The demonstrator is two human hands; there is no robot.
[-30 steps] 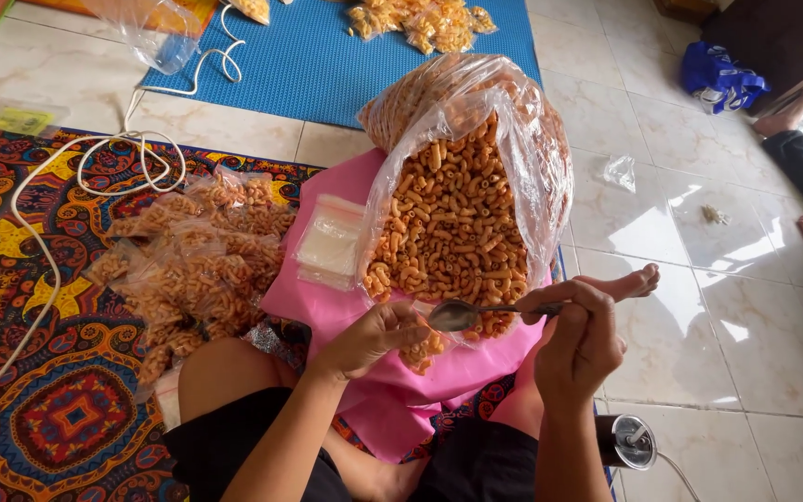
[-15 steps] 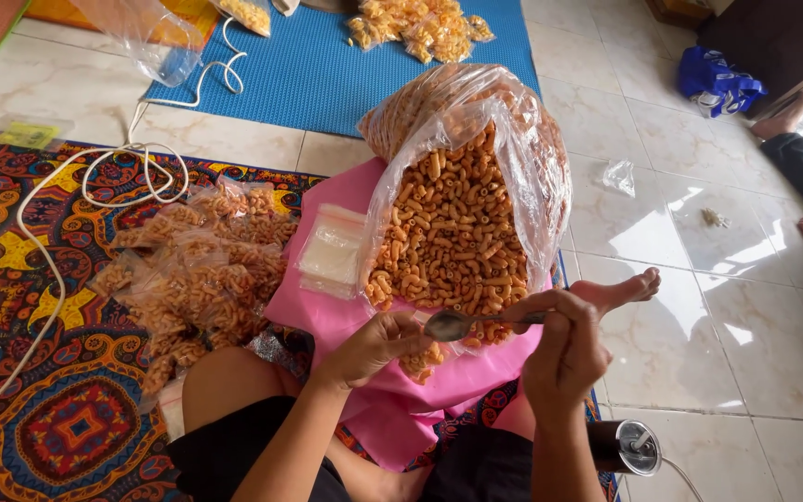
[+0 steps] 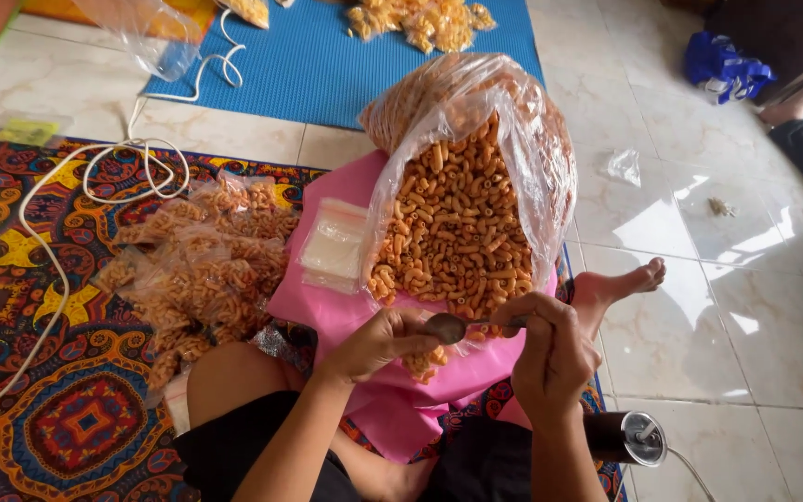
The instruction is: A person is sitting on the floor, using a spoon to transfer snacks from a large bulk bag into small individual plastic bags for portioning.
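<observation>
Pinching a metal spoon (image 3: 453,326) by its handle in the right hand (image 3: 550,358), bowl over a small bag (image 3: 423,360) gripped by the left hand (image 3: 378,344), below the open snack sack (image 3: 462,209) at frame centre for short scoops.

Bright daylight from the right, glare on floor tiles (image 3: 745,316), slight edge blur.

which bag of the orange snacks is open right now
The big clear bag on the pink cloth, its mouth gaping toward the hands. The small packets heaped on the patterned mat look filled and closed.
</observation>
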